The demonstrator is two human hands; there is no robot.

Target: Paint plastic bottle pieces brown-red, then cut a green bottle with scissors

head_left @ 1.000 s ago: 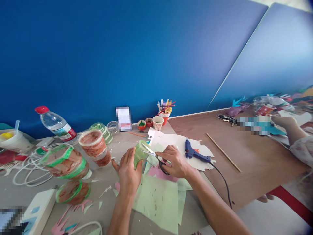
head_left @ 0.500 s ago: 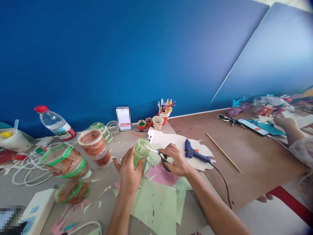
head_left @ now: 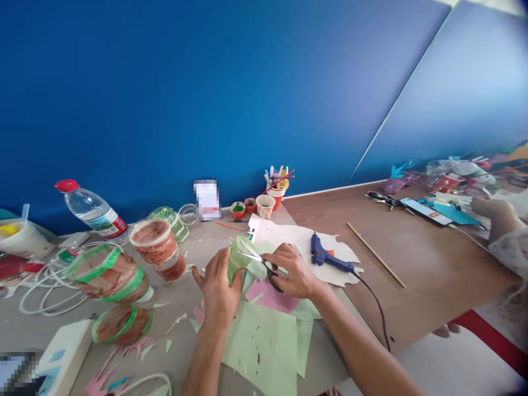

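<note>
Green plastic cup piece (head_left: 236,259) gripped in left hand (head_left: 218,289) above paper sheets (head_left: 264,341) on table (head_left: 412,264), right hand (head_left: 291,270) clenched on scissors (head_left: 264,267) w/ blades at cup rim, blue glue gun (head_left: 328,258) just beside, painted cups (head_left: 157,247) to left.

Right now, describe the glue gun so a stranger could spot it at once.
Find the brown tabletop below the blue wall; a ragged white sheet lies across its left edge. On that sheet, just right of the right hand, lies the glue gun: the only blue tool there, trailing a black cord.
</note>
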